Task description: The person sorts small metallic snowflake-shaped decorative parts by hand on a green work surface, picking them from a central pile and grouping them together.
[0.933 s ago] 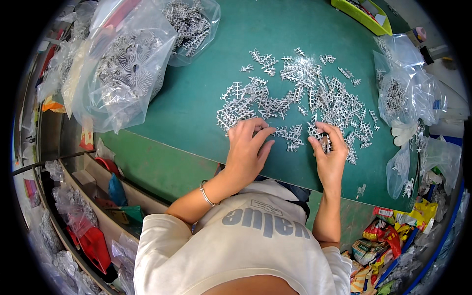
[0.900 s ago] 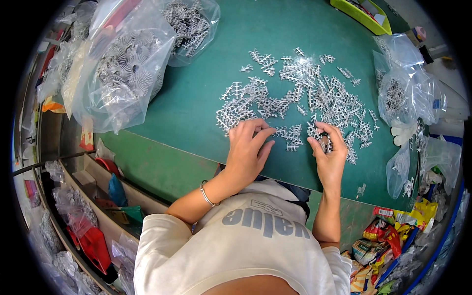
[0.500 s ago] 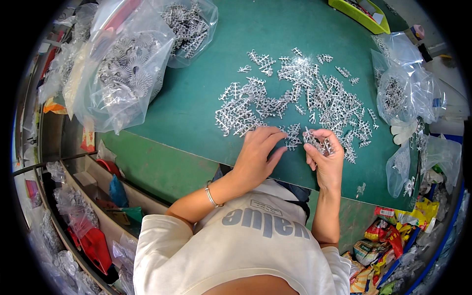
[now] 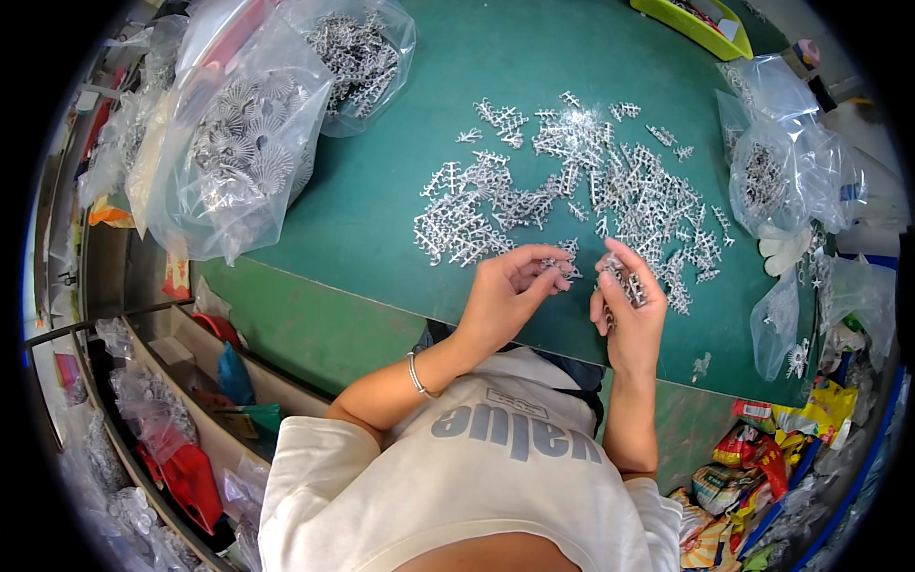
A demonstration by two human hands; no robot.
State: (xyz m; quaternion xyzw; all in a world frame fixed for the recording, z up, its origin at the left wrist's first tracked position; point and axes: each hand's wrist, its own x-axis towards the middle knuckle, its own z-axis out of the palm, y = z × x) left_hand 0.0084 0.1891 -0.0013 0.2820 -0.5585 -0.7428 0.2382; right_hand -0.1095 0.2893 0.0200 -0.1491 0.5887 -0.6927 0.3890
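Observation:
Small silver branched metal pieces [image 4: 462,224] lie in loose heaps across the green tabletop. At the near edge of these heaps, my left hand [image 4: 515,291] has its thumb and fingertips closed on a silver branched piece [image 4: 568,271]. Just to its right, my right hand [image 4: 631,315] is curled around several more silver branched pieces [image 4: 624,284], part of which the fingers hide. A larger heap of the same pieces [image 4: 648,195] spreads beyond my right hand. The two hands are apart, both over the near part of the table.
Clear plastic bags of silver fan-shaped parts [image 4: 250,143] and branched parts [image 4: 355,62] stand at the far left. Another clear bag [image 4: 762,181] lies on the right. A yellow-green tray [image 4: 701,27] sits at the back. Colourful packets [image 4: 743,458] are piled lower right; a compartmented shelf [image 4: 181,372] is lower left.
My left hand's fingers have gone from loosely spread over the table to closed on a branched piece. The right hand keeps its pieces, its fingers now raised and turned slightly.

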